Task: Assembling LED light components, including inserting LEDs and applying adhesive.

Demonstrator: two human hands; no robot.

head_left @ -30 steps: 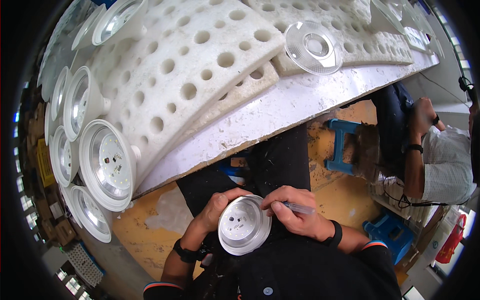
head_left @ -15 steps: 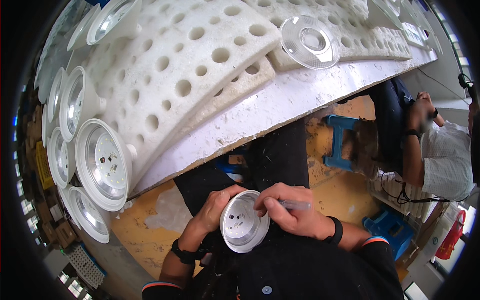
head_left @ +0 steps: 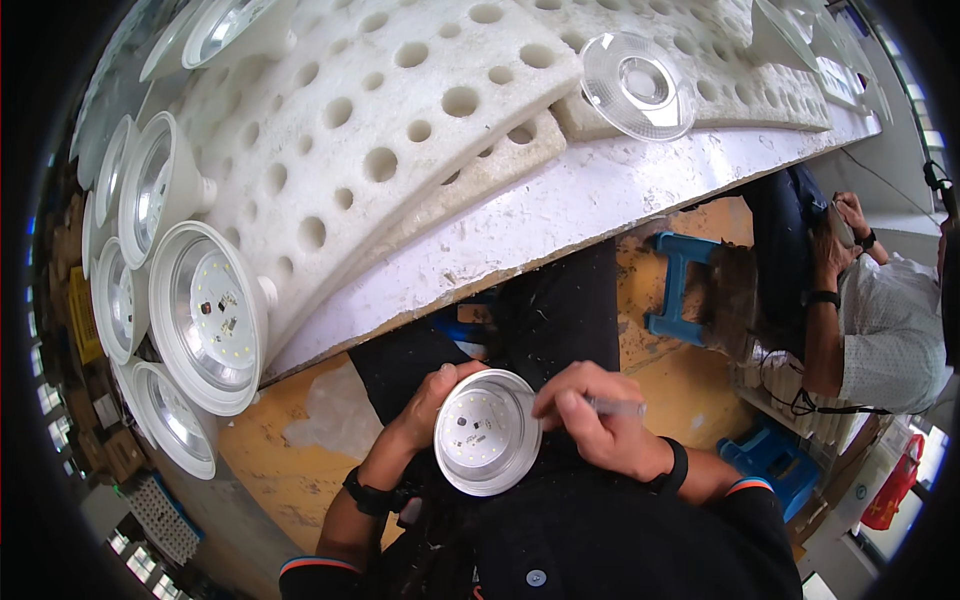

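My left hand point(head_left: 428, 408) is wrapped around the left side of a white LED lamp housing point(head_left: 487, 432), held over my lap. Its open face is turned up toward me, showing a silvery inner wall and a round board with small yellow chips and a few dark parts. Closed in a pinch, my right hand point(head_left: 600, 420) grips a slim tool with a clear handle point(head_left: 617, 406), which sticks out to the right between the fingers. Those fingertips are at the housing's right rim. The tool's tip is too fine to make out.
Several similar lamp housings point(head_left: 208, 318) stand at the left in white foam boards point(head_left: 400, 130) full of holes. A clear lens cover point(head_left: 638, 86) lies on the foam near the table edge point(head_left: 450, 290). At right are a blue stool point(head_left: 680, 285) and a seated co-worker point(head_left: 890, 330).
My right hand has drawn back slightly to the right, from over the housing's inside to its rim. The housing has turned a little in my left hand, and the view has shifted slightly.
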